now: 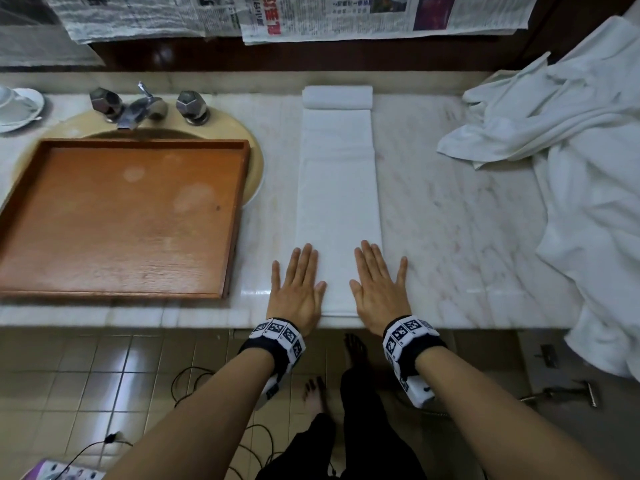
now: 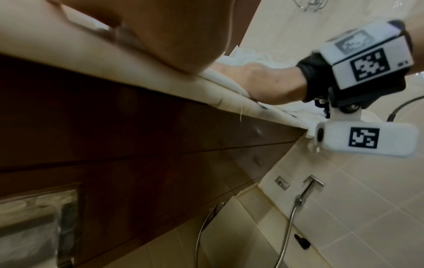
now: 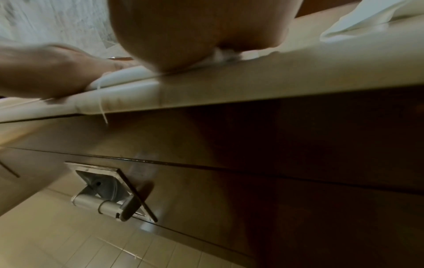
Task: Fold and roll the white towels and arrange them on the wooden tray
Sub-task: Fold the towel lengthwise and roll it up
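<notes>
A white towel [image 1: 338, 188] lies folded into a long narrow strip on the marble counter, running away from me. A rolled white towel [image 1: 337, 97] lies across its far end. My left hand [image 1: 298, 284] lies flat with straight fingers on the strip's near left edge. My right hand [image 1: 378, 282] lies flat on its near right edge. The wooden tray [image 1: 239, 209] sits to the left over the sink, with nothing on it. In the wrist views only the heels of my hands, the towel's near end [image 3: 123, 77] and the counter's front edge show.
A heap of loose white towels [image 1: 568, 140] covers the counter's right end and hangs over its edge. The tap [image 1: 145, 105] stands behind the tray. A cup and saucer [image 1: 15, 107] sit at the far left. Newspapers [image 1: 311, 15] hang on the back wall.
</notes>
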The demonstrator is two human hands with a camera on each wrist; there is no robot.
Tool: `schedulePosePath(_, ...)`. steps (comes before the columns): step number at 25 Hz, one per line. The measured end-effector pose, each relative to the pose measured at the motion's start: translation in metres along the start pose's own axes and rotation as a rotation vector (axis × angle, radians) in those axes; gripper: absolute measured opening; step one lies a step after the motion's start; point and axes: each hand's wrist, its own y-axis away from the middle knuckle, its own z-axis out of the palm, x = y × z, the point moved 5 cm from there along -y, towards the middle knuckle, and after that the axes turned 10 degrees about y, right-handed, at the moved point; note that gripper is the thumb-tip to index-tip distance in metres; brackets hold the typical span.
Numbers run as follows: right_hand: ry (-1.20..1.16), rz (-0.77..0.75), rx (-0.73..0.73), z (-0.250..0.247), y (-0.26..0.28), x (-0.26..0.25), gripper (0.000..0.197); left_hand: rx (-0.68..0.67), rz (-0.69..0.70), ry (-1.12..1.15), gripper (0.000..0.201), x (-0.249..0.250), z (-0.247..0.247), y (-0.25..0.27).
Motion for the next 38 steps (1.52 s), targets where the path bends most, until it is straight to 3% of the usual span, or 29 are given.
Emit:
schedulePosePath(4, -0.05, 0.068, -0.062, 0.002, 0.009, 0.014, 0.065, -0.024, -0.052, 0.031, 0.065, -0.005, -0.004, 0.005)
schedulePosePath(8, -0.259, 0.286, -0.24, -0.016, -0.005, 0.027, 0.065, -0.049, -0.197, 0.1, 0.065, -0.002, -0.022, -0.006)
schedulePosePath(9, -0.276, 0.257, -0.221, -0.025, -0.014, 0.022, 0.065, -0.041, -0.193, 0.169, 0.065, 0.009, -0.026, -0.014)
schedulePosePath(11, -0.221, 0.054, -0.124, -0.039, -0.034, 0.005, 0.063, -0.077, -0.05, 0.261, 0.063, 0.037, -0.028, -0.038)
schedulePosePath(13, -0.193, -0.046, -0.16, -0.038, -0.045, 0.002, 0.062, -0.158, -0.014, 0.299, 0.061, 0.041, -0.025, -0.054)
schedulePosePath(17, -0.207, 0.214, -0.25, -0.037, -0.065, 0.031, 0.067, -0.045, -0.511, 0.475, 0.066, 0.003, -0.045, -0.077)
schedulePosePath(18, -0.202, 0.189, -0.217, -0.045, -0.074, 0.031, 0.067, -0.041, -0.455, 0.498, 0.065, 0.008, -0.051, -0.087)
schedulePosePath(21, -0.14, -0.004, -0.133, -0.057, -0.102, 0.023, 0.065, -0.075, -0.013, 0.427, 0.058, 0.039, -0.054, -0.113)
schedulePosePath(22, -0.142, -0.015, -0.143, -0.055, -0.107, 0.025, 0.066, -0.069, -0.032, 0.458, 0.058, 0.034, -0.052, -0.119)
schedulePosePath(23, -0.139, -0.007, -0.146, -0.052, -0.112, 0.029, 0.067, -0.001, -0.165, 0.514, 0.059, 0.022, -0.05, -0.127)
schedulePosePath(25, -0.098, 0.008, -0.147, -0.047, -0.114, 0.033, 0.069, 0.098, -0.564, 0.605, 0.063, 0.004, -0.061, -0.138)
schedulePosePath(26, -0.088, 0.007, -0.15, -0.045, -0.114, 0.034, 0.069, 0.063, -0.608, 0.565, 0.065, 0.011, -0.069, -0.145)
schedulePosePath(27, -0.075, 0.003, -0.136, -0.043, -0.114, 0.033, 0.069, 0.032, -0.512, 0.5, 0.065, 0.025, -0.074, -0.154)
schedulePosePath(29, -0.049, 0.005, -0.135, -0.043, -0.115, 0.034, 0.074, -0.071, -0.11, 0.346, 0.061, 0.057, -0.074, -0.179)
schedulePosePath(30, -0.041, 0.008, -0.143, -0.041, -0.117, 0.034, 0.078, -0.122, 0.027, 0.299, 0.059, 0.061, -0.072, -0.188)
schedulePosePath(31, -0.03, 0.011, -0.149, -0.04, -0.118, 0.034, 0.079, -0.137, 0.063, 0.265, 0.058, 0.052, -0.069, -0.193)
schedulePosePath(32, -0.019, 0.014, -0.145, -0.039, -0.119, 0.034, 0.078, -0.11, 0.025, 0.233, 0.058, 0.035, -0.068, -0.197)
schedulePosePath(36, -0.006, 0.011, -0.141, -0.04, -0.118, 0.033, 0.07, -0.041, -0.339, 0.186, 0.06, -0.017, -0.086, -0.204)
schedulePosePath(37, -0.011, 0.009, -0.142, -0.04, -0.118, 0.032, 0.071, -0.046, -0.331, 0.167, 0.061, -0.01, -0.089, -0.198)
schedulePosePath(38, -0.013, 0.001, -0.136, -0.04, -0.119, 0.032, 0.071, -0.053, -0.237, 0.134, 0.061, 0.003, -0.085, -0.19)
